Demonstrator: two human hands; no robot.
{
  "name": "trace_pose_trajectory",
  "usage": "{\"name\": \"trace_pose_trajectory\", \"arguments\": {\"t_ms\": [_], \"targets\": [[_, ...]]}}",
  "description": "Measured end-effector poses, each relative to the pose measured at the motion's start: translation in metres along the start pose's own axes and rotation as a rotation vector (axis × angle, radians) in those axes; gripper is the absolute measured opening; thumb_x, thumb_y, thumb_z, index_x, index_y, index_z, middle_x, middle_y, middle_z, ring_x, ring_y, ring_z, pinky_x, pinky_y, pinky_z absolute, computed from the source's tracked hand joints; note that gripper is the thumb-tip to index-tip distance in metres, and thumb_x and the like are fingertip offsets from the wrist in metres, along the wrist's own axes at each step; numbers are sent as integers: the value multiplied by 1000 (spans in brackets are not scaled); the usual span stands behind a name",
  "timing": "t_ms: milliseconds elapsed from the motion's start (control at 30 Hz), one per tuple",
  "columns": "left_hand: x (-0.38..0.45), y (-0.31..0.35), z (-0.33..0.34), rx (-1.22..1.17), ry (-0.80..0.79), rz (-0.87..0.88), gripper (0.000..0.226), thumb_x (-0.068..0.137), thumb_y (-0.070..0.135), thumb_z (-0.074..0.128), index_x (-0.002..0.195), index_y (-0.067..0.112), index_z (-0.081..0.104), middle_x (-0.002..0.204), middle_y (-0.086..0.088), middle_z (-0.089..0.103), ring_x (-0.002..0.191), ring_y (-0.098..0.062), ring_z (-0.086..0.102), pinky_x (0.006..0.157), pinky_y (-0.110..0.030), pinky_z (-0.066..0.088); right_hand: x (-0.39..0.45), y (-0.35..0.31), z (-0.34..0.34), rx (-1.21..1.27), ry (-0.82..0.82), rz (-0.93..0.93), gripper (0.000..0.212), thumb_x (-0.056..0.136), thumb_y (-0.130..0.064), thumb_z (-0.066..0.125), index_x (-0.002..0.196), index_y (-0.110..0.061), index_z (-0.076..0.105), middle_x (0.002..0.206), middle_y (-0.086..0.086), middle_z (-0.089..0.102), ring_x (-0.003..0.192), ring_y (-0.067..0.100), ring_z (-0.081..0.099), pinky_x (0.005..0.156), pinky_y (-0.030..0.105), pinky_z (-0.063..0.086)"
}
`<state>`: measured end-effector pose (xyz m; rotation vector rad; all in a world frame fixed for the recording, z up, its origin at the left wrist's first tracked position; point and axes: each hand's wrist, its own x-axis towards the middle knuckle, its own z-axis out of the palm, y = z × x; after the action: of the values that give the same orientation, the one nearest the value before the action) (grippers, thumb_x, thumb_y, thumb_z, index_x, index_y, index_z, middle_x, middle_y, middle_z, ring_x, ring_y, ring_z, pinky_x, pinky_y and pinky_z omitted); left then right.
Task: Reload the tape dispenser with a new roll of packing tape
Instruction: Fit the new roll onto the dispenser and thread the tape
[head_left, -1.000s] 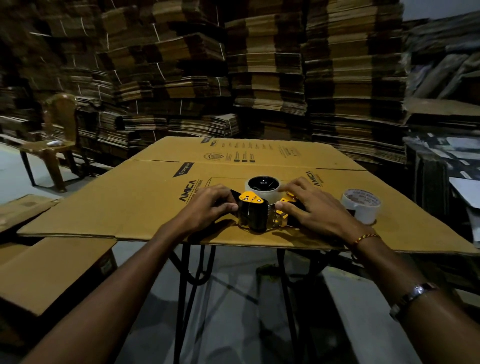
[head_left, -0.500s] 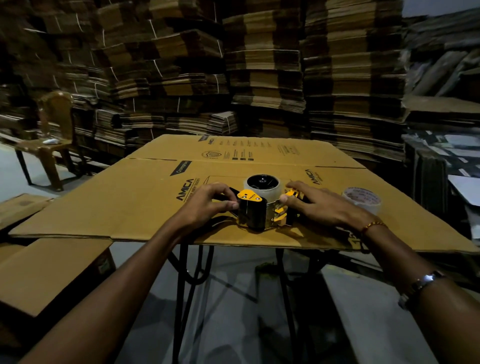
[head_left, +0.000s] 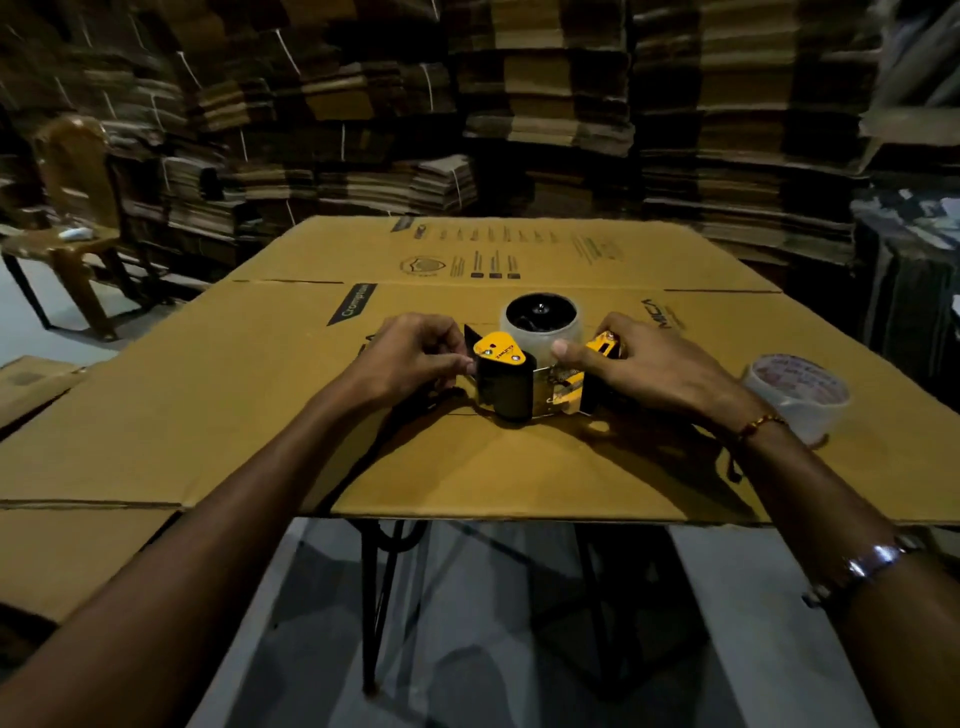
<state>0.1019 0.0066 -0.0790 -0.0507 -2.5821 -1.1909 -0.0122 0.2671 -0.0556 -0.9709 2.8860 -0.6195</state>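
A yellow and black tape dispenser lies on a flattened cardboard sheet that covers the table. A roll of clear tape sits on the dispenser's hub, its dark core facing up. My left hand pinches the dispenser's left end by the yellow plate. My right hand grips the right end, with the thumb pressed against the roll's side. A second tape roll, white with red print, lies on the cardboard by my right wrist.
Tall stacks of flattened cartons wall in the back and right. A brown chair stands at the far left. Cardboard boxes lie low on the left. Black metal table legs show below the cardboard's near edge.
The camera has come closer to the table. Both hands stay on the dispenser; my right thumb now rests against the roll's side. The dispenser has not shifted on the cardboard.
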Motion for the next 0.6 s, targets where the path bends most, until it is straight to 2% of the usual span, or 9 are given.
{"name": "trace_pose_trajectory", "arguments": {"t_ms": [100,167,267,333,400,500,600], "targets": [[12,-1,-11,-49,-120,-45,7,90,8,68,96,6,67,75,-14,72,65,-18,68,65,-41,57,8,-1,-3,-5,-24,-10,92,60,-103,26,117,-34,47,94,-3,63,84,19,62,69,36,52],[19,3,-16,-72,-208,-79,13,92,4,64,104,8,65,78,-16,73,69,-22,70,69,-42,58,7,-3,-9,-35,-33,-3,83,59,-104,24,108,-39,41,91,-2,62,81,19,61,67,35,51],[31,18,-29,-166,-333,-148,16,94,0,60,109,3,62,84,-18,73,76,-29,71,76,-47,59,4,-12,-28,-32,-53,32,68,66,-98,30,104,-42,35,87,-5,59,79,19,59,62,30,41],[37,29,-36,-213,-390,-189,16,94,-2,58,110,-1,62,87,-22,72,79,-32,70,78,-50,58,-3,-20,-43,-9,-62,59,65,68,-94,32,105,-40,37,82,-10,55,76,17,57,60,28,38],[45,43,-42,-236,-453,-214,14,94,-4,56,106,-3,64,90,-26,72,81,-33,71,79,-46,59,-11,-28,-59,-2,-65,90,66,70,-92,34,108,-38,39,78,-10,55,70,13,56,59,28,38],[55,63,-48,-281,-542,-253,16,92,-8,58,97,2,69,94,-28,70,82,-24,71,78,-33,60,-21,-33,-77,-17,-56,130,72,73,-92,35,113,-33,41,71,-5,58,63,15,57,54,27,37],[65,77,-54,-216,-633,-284,17,90,-7,61,94,4,73,96,-19,71,88,-19,68,81,-30,57,-30,-34,-87,-33,-37,149,81,73,-93,32,124,-30,40,72,-3,62,63,19,62,55,30,48]]}}
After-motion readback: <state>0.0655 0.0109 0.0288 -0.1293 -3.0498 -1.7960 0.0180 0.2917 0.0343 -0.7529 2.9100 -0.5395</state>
